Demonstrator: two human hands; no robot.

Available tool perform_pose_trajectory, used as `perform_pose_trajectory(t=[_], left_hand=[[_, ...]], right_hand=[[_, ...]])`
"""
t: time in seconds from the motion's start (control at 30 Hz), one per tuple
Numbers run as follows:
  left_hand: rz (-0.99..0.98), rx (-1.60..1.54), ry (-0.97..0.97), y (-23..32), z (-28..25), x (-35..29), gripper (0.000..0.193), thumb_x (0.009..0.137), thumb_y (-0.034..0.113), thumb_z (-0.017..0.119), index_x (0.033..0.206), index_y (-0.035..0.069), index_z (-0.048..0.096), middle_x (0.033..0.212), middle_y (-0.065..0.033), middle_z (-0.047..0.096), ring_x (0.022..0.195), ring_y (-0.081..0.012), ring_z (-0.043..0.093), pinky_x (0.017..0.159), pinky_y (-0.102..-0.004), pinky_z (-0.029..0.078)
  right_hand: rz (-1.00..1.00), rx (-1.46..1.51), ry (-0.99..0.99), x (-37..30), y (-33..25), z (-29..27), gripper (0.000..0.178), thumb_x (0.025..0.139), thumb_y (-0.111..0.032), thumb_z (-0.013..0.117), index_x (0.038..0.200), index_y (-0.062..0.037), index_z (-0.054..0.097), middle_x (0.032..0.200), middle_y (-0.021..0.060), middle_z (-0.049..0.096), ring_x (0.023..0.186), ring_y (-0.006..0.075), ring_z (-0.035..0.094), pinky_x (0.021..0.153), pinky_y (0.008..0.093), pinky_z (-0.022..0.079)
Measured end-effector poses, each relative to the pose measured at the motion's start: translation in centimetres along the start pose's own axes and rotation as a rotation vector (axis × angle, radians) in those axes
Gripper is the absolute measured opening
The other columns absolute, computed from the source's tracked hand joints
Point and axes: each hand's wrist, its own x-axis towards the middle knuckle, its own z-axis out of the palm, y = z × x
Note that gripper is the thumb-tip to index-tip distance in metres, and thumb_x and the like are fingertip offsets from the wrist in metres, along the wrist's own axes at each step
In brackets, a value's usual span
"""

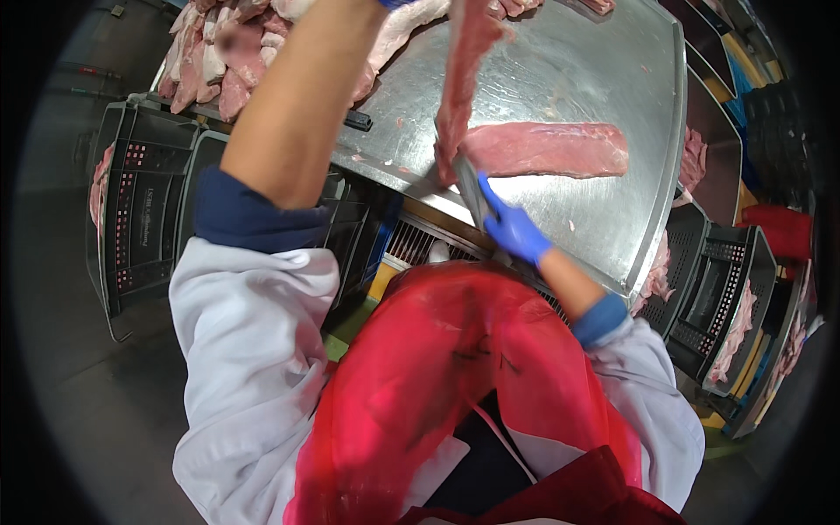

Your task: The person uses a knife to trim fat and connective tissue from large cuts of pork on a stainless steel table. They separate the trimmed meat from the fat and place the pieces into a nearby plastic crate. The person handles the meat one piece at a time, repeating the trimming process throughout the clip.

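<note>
My right hand [516, 229], in a blue glove, is closed around a knife [472, 194] near the table's front edge. The blade reaches up to the left end of a trimmed piece of pink meat [551, 149] lying flat on the metal table [604, 79]. At that end a long strip of meat [464, 66] rises toward the top of the picture, its lower end beside the blade. My left arm stretches far forward; only a sliver of the blue-gloved left hand [394, 3] shows at the top edge. Its fingers are out of the picture, so its grip is hidden.
Many meat pieces [236, 52] are heaped at the table's far left. A dark bar-like object [357, 120] lies on the left front edge. Black crates [144, 201] stand at left, and more crates with meat [717, 297] at right. A red apron [420, 350] covers my front.
</note>
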Motion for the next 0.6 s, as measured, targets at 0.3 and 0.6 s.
perform_pose_trajectory(t=[0.3,0.6], left_hand=[[0.022,-0.16,0.219,11.9,-9.2,-3.5,0.027,0.091,0.015,0.062,0.113,0.0,0.059,0.102,-0.0091,0.061,0.095,-0.0207,0.059,0.087,-0.0324,0.048],[-0.293,1.418,0.718,32.3,-43.5,-27.1,0.054,0.092,0.027,0.064,0.132,-0.005,0.047,0.128,-0.019,0.053,0.12,-0.0298,0.051,0.103,-0.0394,0.041]], right_hand=[[-0.004,-0.023,-0.035,8.4,-4.6,1.3,0.071,0.097,-0.02,0.048,0.16,-0.0226,0.017,0.092,0.0325,0.067,0.083,0.0489,0.068,0.078,0.05,0.054],[0.288,0.273,0.145,-4.8,-5.6,-14.5,0.078,0.092,-0.013,0.052,0.162,-0.0271,0.02,0.072,0.0119,0.061,0.062,0.017,0.058,0.07,0.0345,0.054]])
